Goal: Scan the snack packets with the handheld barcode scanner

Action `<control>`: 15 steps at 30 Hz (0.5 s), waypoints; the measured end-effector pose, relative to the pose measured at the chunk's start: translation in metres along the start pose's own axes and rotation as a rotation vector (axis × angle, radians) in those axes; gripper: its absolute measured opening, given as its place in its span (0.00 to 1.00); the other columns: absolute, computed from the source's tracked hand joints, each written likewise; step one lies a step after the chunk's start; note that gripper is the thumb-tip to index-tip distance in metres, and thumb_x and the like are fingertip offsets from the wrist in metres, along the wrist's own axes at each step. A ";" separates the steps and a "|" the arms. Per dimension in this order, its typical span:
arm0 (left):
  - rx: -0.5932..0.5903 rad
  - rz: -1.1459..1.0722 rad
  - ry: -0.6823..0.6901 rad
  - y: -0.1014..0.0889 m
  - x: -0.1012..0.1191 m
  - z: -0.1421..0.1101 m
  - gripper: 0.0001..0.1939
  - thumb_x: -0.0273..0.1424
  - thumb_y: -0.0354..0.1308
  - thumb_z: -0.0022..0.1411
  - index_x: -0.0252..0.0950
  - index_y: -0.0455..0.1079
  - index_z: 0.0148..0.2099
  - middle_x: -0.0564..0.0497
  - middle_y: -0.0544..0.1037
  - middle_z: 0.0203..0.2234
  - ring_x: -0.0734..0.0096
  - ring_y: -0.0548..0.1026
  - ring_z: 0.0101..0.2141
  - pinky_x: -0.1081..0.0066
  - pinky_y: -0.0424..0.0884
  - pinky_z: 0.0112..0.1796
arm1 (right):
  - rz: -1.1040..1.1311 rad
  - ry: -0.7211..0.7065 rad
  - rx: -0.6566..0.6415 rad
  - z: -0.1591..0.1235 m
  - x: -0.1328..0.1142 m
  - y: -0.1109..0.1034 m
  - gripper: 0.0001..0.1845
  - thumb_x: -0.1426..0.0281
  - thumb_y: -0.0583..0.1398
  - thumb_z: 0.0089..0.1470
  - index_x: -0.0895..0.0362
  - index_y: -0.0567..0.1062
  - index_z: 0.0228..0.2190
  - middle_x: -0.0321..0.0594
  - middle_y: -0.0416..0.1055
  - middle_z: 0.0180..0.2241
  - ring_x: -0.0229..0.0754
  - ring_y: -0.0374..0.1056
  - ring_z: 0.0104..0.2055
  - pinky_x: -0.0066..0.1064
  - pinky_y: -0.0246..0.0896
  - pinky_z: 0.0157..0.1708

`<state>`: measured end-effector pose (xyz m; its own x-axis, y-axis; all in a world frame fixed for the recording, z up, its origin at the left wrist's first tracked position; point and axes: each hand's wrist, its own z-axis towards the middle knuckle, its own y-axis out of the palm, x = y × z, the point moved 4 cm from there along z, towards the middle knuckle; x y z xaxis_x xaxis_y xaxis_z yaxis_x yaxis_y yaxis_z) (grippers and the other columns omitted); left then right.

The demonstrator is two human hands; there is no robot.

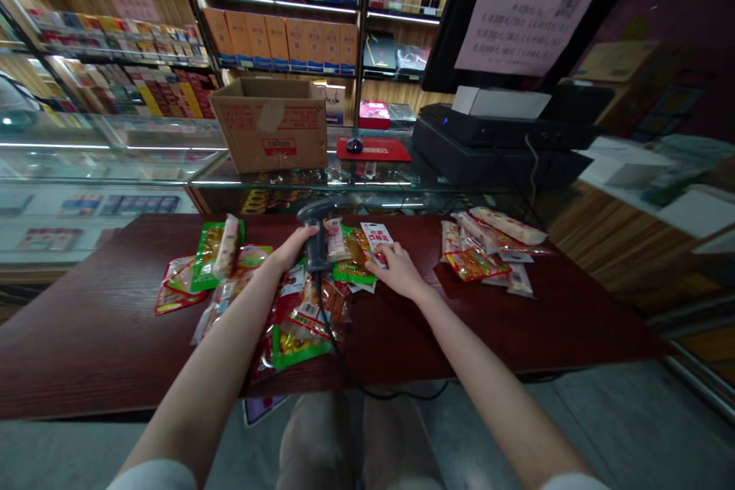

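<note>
My left hand (292, 249) is wrapped round the handle of a dark barcode scanner (315, 223), whose head points away from me and whose cable trails back over the packets toward me. My right hand (396, 269) rests with fingers pinched on a white and red snack packet (377, 236) just right of the scanner. Both hands are over a heap of snack packets (304, 310) in green, red and orange wrappers on a dark red wooden table (103, 329).
More packets lie at the left (198, 264) and at the right (488, 249). Behind the table runs a glass counter with a cardboard box (271, 122), a red mouse pad with a mouse (373, 147) and a black cash register (499, 142). Shelves of goods stand behind.
</note>
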<state>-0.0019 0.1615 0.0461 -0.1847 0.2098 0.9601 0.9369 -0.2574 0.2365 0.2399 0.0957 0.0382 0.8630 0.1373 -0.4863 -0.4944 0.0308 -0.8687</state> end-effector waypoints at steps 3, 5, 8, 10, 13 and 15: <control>0.000 0.023 0.055 0.013 0.012 0.000 0.21 0.42 0.64 0.43 0.30 0.74 0.36 0.48 0.77 0.21 0.68 0.74 0.22 0.70 0.72 0.25 | -0.026 0.068 0.040 -0.002 0.016 -0.014 0.23 0.54 0.59 0.59 0.57 0.72 0.48 0.50 0.69 0.46 0.53 0.67 0.51 0.40 0.60 0.51; 0.002 -0.001 0.111 0.020 0.028 -0.009 0.21 0.40 0.64 0.43 0.31 0.72 0.37 0.51 0.76 0.20 0.68 0.73 0.21 0.70 0.71 0.24 | -0.069 0.100 0.053 0.001 0.021 -0.019 0.30 0.55 0.63 0.54 0.59 0.69 0.52 0.54 0.69 0.48 0.55 0.67 0.51 0.41 0.60 0.51; -0.038 -0.054 0.126 0.032 0.056 -0.029 0.21 0.39 0.62 0.45 0.31 0.71 0.41 0.52 0.75 0.22 0.67 0.74 0.22 0.69 0.73 0.25 | -0.098 0.125 -0.010 0.011 0.024 -0.021 0.25 0.60 0.67 0.48 0.59 0.72 0.45 0.56 0.72 0.46 0.59 0.69 0.50 0.43 0.59 0.51; -0.065 -0.074 0.083 0.045 0.068 -0.044 0.22 0.38 0.62 0.47 0.32 0.69 0.44 0.54 0.74 0.22 0.69 0.73 0.21 0.69 0.72 0.23 | 0.028 0.163 -0.006 0.019 0.029 -0.023 0.14 0.64 0.67 0.46 0.57 0.74 0.34 0.53 0.75 0.39 0.59 0.70 0.46 0.44 0.60 0.48; -0.041 -0.093 0.031 0.069 0.073 -0.060 0.18 0.37 0.62 0.51 0.34 0.68 0.42 0.56 0.71 0.20 0.74 0.70 0.18 0.72 0.69 0.20 | 0.417 0.238 0.128 0.027 0.046 -0.032 0.06 0.68 0.64 0.43 0.54 0.70 0.24 0.45 0.75 0.30 0.55 0.72 0.41 0.41 0.63 0.44; -0.029 -0.121 -0.004 0.090 0.065 -0.067 0.15 0.37 0.62 0.52 0.35 0.67 0.39 0.56 0.71 0.20 0.75 0.70 0.18 0.73 0.70 0.20 | 0.586 0.253 0.206 0.028 0.059 -0.039 0.04 0.67 0.58 0.46 0.54 0.70 0.25 0.40 0.74 0.28 0.50 0.72 0.39 0.38 0.65 0.41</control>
<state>0.0509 0.0890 0.1393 -0.2946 0.2450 0.9237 0.8990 -0.2566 0.3548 0.3070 0.1304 0.0458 0.4308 -0.0469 -0.9012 -0.8770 0.2137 -0.4303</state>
